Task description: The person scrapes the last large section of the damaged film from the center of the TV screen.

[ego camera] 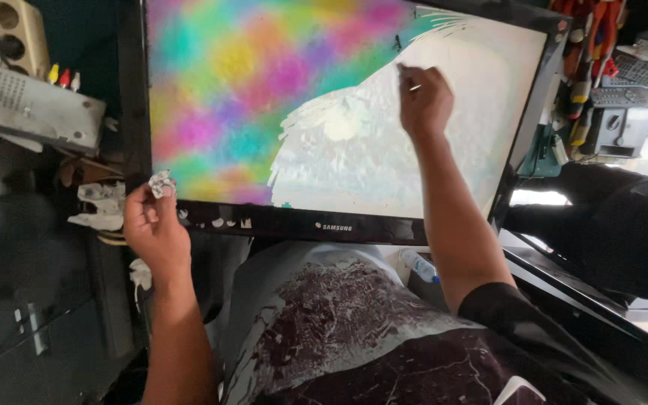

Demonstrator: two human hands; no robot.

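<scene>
On the flat-panel monitor screen (264,97), lying tilted across the lap, pressing down with the right hand (423,97), fingers curled tight together and pinching a small pale scraping tool (414,88) against the panel. Working at the edge where the pale, stripped area (414,157) is meeting the rainbow-coloured film (226,75) covering the left and upper part of the screen. Showing ragged, feathery streaks along that boundary, running from the upper right down to the lower middle.

Holding up, at the lower left corner of the black bezel (301,223), a crumpled whitish wad of peeled film (161,183), pinched between the thumb and fingertips of the left hand (155,225), remaining fingers folded in toward the palm. Hovering just beside the bezel, whether touching it being impossible to tell.

Resting below the monitor, a dark patterned garment (354,330) covering the lap, with a small clear bottle with a blue cap (420,266) peeking out just beside the right forearm. Sitting at the upper left, a grey electronics box (31,105) with coloured plugs (64,76) near its top edge. Lying at the upper right, remote controls (631,71) among hanging orange-handled tools (601,34). Clinging along the bezel's lower left stretch, small white scraps (219,222).
</scene>
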